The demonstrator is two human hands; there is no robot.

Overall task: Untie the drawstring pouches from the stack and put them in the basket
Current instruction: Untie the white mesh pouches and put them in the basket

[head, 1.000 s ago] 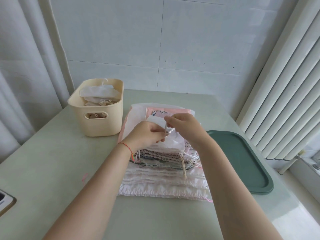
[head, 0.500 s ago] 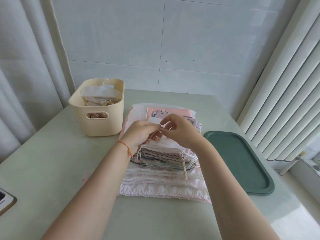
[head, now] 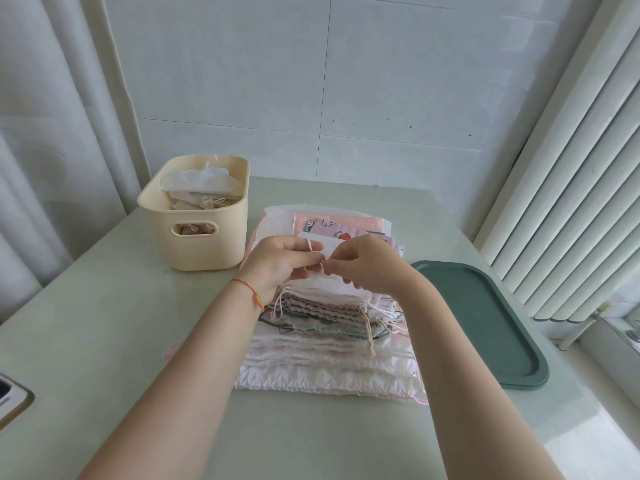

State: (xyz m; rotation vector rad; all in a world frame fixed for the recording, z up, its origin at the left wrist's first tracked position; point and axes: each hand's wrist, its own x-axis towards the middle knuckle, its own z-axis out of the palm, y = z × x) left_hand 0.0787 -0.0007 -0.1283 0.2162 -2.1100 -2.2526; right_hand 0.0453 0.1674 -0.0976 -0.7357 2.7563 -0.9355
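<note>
Two bare hands meet over the middle of the tabletop, fingertips close together above a stack of cloth pouches. The left hand point(head: 282, 263), with a thin red string bracelet point(head: 250, 292) at the wrist, pinches a fine white drawstring point(head: 309, 244) that loops up over its fingers. The right hand point(head: 363, 263) pinches the same cord or its knot from the other side, fingers curled in tight. Both hold the small white pouch point(head: 320, 243) lifted just above the pile. The knot itself is too small to see clearly, so it is hard to say whether it has loosened yet. Beneath the hands lies the stack of drawstring pouches point(head: 329, 355), pink, white and grey, with gathered tops facing the near edge and loose cords trailing toward the right. A cream plastic basket point(head: 207, 244) stands just beside the stack toward the far left corner, already holding several pale pouches point(head: 199, 185). A dark green tray point(head: 485, 323) lies near the right edge. A small device corner point(head: 12, 400) shows at the near left edge. The likely risk is pulling the wrong strand, which would tighten the knot instead of freeing it. Tugging upward too hard could also drag neighbouring pouches along by their tangled cords and slide the pile toward the near edge. The thin cord could slip from the fingertips as well.
</note>
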